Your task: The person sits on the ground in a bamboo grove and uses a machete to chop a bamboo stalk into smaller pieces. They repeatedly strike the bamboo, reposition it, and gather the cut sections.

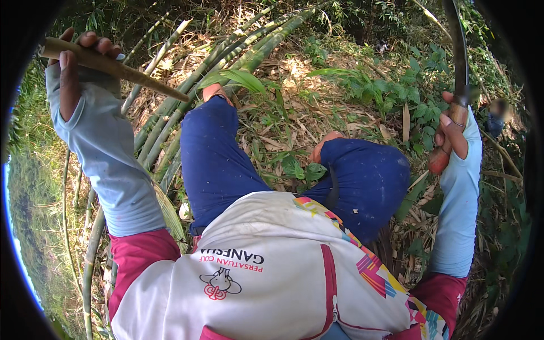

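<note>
Holds, on the far left, a light-brown, round, tapering, wooden-looking stick in the left grip, pinching near the thicker end between thumb and curled fingers. Slants the stick toward the middle, overlapping in view a bundle of long, green, jointed bamboo stalks running from the far middle toward the left; cannot tell whether touching. Covers both forearms and part of the hands with pale-blue fabric arm sleeves, leaving fingers bare. Wears, in the middle, navy-blue cloth trousers on legs bent and spread apart, and, on the near side, a white fabric top with maroon sleeves. Faces ground strewn with dry, tan leaves beyond the knees. Holds, on the right, a long machete with a dark metal blade and a reddish-brown wooden handle, wrapping the right grip around the handle. Points the blade toward the far edge, just right of green, broad-leaved plants in view.
</note>
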Available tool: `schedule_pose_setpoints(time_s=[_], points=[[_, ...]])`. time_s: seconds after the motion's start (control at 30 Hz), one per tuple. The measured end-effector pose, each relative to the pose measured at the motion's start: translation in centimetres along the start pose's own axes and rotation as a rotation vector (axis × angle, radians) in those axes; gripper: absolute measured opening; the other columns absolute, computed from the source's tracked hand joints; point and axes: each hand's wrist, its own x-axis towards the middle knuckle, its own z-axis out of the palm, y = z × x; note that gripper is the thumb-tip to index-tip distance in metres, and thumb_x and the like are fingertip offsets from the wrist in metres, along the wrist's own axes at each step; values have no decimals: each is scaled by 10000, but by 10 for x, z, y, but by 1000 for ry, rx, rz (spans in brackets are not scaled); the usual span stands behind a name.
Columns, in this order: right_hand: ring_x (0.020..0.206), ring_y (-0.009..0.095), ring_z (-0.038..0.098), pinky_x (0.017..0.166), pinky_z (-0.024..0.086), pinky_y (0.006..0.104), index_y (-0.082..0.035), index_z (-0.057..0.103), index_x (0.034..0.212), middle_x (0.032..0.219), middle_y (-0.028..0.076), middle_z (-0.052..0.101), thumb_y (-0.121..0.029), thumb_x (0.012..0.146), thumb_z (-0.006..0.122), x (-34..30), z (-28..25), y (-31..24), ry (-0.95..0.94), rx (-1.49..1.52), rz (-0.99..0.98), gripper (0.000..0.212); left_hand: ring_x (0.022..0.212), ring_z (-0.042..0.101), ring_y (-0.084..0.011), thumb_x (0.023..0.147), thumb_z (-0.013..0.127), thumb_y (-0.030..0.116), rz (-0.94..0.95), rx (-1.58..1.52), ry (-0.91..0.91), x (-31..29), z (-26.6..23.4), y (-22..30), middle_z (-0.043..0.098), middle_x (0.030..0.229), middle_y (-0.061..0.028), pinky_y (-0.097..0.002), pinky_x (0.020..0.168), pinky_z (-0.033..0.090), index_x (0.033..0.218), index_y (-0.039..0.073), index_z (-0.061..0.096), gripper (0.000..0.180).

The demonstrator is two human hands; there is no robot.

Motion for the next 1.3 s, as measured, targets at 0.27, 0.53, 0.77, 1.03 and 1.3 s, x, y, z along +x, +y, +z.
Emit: schedule_pose_setpoints(time_s=[0.27,0.53,0.77,1.03,1.3], points=[[561,68,450,511,384,230,-47,510,1304,736,-19,476,-132,843,642,21,12,2,17,76,-70,487,624,436,-134,891,654,375,74,287,-70,5,55,-2,475,807,-39,-323,596,396,1316,-1,385,628],[591,70,447,513,384,216,-36,500,1263,779,-9,485,-104,867,638,-8,57,-3,80,192,108,426,517,414,-93,948,550,427,-221,99,-22,14,88,-141,441,670,4,-245,476,359,1150,-14,502,487],[495,90,438,436,357,240,-50,468,1258,729,22,493,-116,880,638,30,103,-6,-21,34,33,419,642,507,-98,972,533,312,-593,68,-228,-37,95,-251,563,781,-19,-237,610,411,1047,22,523,300],[674,64,488,621,427,235,-33,584,927,737,-6,546,-103,778,767,93,174,-1,-173,-414,-122,246,729,430,-51,983,534,273,-664,181,-290,-53,82,-242,489,832,38,-222,659,356,1140,19,536,300],[745,311,631,687,484,396,-95,654,870,784,89,638,-99,510,803,86,200,-1,-387,-730,-639,389,998,559,-206,903,472,573,-983,-760,-46,-63,59,-216,561,1146,-129,-325,881,450,1240,40,477,631]])
